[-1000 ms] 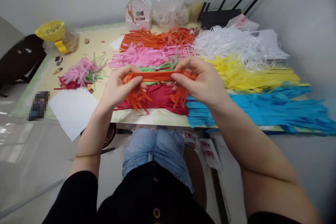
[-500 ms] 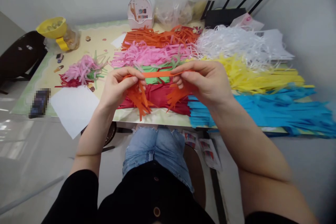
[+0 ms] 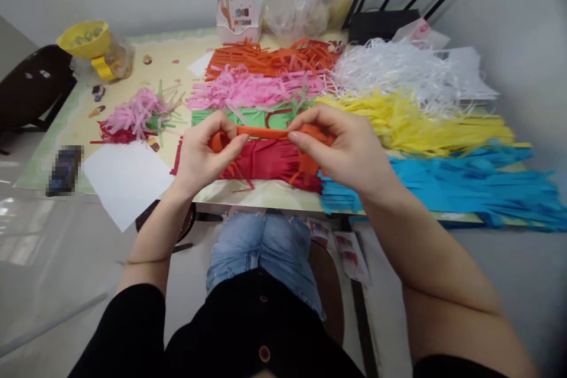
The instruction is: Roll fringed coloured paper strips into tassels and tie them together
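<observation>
Between my hands stretches an orange fringed paper strip, rolled narrow along its middle, its cut ends hanging below my fingers. My left hand pinches one end between thumb and fingers. At the other end, my right hand closes on it with thumb and forefinger. Just beneath lie red fringed paper and green fringed paper. Farther back are pink fringed paper and more orange fringed paper. Blue fringed paper spreads by my right forearm.
Yellow and white paper strips lie at the right. On the left are a mixed pink tassel bunch, a white sheet over the table edge, a phone-like blurred object and a yellow funnel. A printed tub stands behind.
The orange strip's middle has become narrower and thicker, as if rolled. My left hand's thumb has shifted, and the hanging ends are less visible. Both hands remain close to where they were.
</observation>
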Motion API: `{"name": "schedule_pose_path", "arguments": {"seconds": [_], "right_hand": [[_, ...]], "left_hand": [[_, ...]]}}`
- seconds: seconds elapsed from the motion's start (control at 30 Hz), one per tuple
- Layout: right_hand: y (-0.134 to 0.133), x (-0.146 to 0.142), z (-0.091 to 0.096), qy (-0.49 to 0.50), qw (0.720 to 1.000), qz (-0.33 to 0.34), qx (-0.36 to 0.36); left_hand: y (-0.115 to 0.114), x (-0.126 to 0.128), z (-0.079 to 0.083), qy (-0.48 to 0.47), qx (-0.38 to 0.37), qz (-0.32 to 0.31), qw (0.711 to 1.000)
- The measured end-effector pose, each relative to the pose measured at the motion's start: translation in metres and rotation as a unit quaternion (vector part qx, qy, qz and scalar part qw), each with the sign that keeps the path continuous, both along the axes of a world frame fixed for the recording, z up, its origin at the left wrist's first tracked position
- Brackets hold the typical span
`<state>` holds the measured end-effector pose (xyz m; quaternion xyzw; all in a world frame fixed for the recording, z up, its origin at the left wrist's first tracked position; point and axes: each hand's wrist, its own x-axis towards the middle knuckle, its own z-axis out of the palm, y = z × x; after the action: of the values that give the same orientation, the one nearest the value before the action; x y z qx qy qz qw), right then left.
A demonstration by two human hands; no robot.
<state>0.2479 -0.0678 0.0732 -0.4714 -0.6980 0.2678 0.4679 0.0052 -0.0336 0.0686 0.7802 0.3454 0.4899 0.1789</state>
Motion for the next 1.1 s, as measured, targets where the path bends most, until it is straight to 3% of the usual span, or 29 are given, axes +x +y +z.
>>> {"name": "schedule_pose_path", "arguments": {"seconds": [0.13,0.33,0.43,0.8,1.1], "right_hand": [[-0.003,-0.003,-0.003,0.04,0.999,0.013,-0.006],[-0.003,-0.002,0.0,0.049,0.998,0.026,-0.015],[0.0,0.001,0.003,0.038,0.999,0.027,-0.012],[0.009,-0.003,-0.009,0.198,0.971,0.08,-0.108],[0.003,-0.005,-0.013,0.219,0.972,0.045,-0.077]], "left_hand": [[-0.004,-0.004,0.003,-0.023,-0.033,-0.019,0.999],[-0.007,-0.007,0.026,0.015,-0.225,-0.087,0.97],[-0.004,-0.006,0.029,-0.01,-0.286,-0.111,0.952],[-0.007,-0.004,0.021,-0.055,-0.285,-0.085,0.953],[-0.018,-0.002,0.015,-0.132,-0.363,-0.075,0.919]]}}
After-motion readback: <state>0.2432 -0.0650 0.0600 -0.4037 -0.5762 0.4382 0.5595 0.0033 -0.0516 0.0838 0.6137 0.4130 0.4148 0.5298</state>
